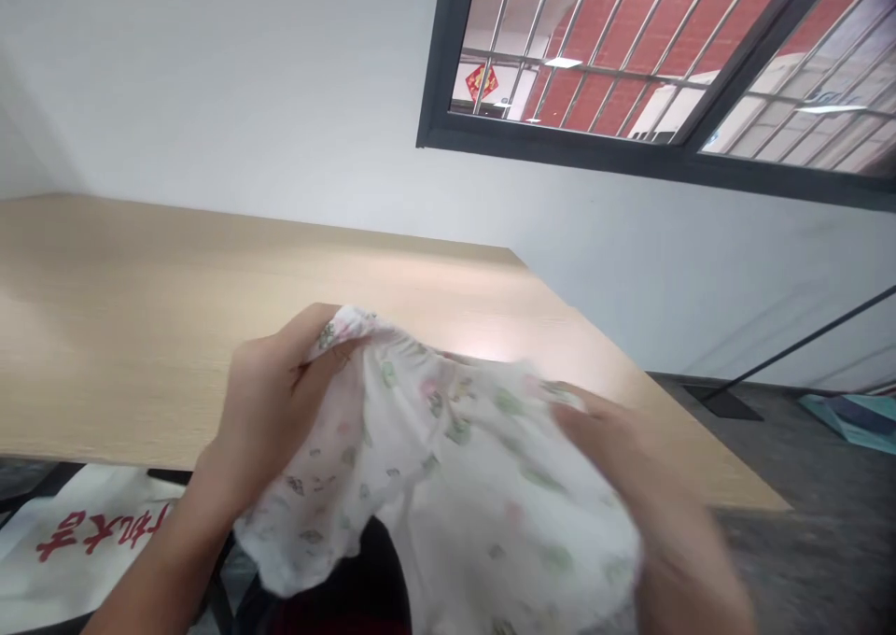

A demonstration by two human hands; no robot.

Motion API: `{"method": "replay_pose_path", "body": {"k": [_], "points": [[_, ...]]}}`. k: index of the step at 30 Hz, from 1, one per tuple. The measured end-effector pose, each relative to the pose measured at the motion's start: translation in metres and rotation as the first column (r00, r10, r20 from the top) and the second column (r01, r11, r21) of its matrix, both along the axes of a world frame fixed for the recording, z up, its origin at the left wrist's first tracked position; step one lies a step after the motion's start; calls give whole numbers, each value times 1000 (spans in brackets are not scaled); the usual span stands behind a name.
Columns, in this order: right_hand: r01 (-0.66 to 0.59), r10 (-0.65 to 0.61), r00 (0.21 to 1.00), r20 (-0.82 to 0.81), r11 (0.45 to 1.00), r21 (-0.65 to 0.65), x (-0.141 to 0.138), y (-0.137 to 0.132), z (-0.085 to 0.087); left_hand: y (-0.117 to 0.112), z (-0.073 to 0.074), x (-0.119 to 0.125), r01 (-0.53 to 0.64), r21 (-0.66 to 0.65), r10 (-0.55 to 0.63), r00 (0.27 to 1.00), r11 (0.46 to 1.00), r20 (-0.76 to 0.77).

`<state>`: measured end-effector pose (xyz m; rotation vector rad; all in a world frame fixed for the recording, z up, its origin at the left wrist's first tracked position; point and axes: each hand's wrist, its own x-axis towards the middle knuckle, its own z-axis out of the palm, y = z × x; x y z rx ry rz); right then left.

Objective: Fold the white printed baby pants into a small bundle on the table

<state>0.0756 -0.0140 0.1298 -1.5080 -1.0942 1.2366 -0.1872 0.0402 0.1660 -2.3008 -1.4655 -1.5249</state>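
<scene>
A white cloth garment [448,467] with a small green and pink print hangs between my two hands, above the near edge of a light wood table [210,336]. My left hand [270,402] pinches its gathered upper edge between thumb and fingers. My right hand [630,467], blurred by motion, grips the opposite side of the edge. The cloth is bunched and sags in the middle, and its lower part runs out of view at the bottom.
A white bag [84,542] with red lettering lies below the table's near edge at the left, and something dark [350,588] shows under the garment. Grey floor lies right of the table, with a black pole [791,345] and a teal item [850,420]. A barred window [630,56] is high on the wall.
</scene>
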Motion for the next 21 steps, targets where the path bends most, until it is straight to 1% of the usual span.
{"method": "replay_pose_path", "body": {"k": [2,3,4,7,8,10,12,14,16,17,19,20,21], "points": [[-119,114,990,-77,991,-63,-23,30,1,27,-12,-4,-12,-139,4,998,990,-57],[-155,148,984,-98,986,-69,-31,46,-1,43,-17,-6,-22,-202,8,997,979,-74],[-159,153,983,-102,986,-49,-37,62,-3,61,-24,-7,-35,-257,13,996,966,-87],[-46,50,998,-44,995,84,-41,116,-15,120,-43,-7,-95,-406,29,986,909,-167],[-21,21,1000,-1,992,128,-40,135,-20,139,-50,-6,-118,-445,30,980,888,-199],[-24,-12,987,162,976,218,-35,172,-32,173,-62,-2,-148,-489,27,969,860,-246],[-59,-52,928,368,957,283,-31,206,-47,196,-72,4,-168,-501,28,961,849,-274],[-80,-74,865,497,957,280,-28,233,-61,209,-77,10,-196,-513,35,951,836,-307],[-80,-77,819,569,966,246,-25,250,-71,211,-77,14,-231,-516,49,939,825,-341],[-76,-85,794,602,969,236,-25,255,-72,209,-75,15,-244,-510,55,932,825,-358],[-58,-130,740,660,965,255,-31,253,-71,198,-69,15,-244,-490,37,919,837,-393],[-80,-154,699,698,953,291,-37,248,-68,188,-66,14,-223,-487,2,911,844,-412],[-147,-159,653,740,932,330,-46,239,-65,176,-63,12,-193,-495,-46,902,847,-430]]}}
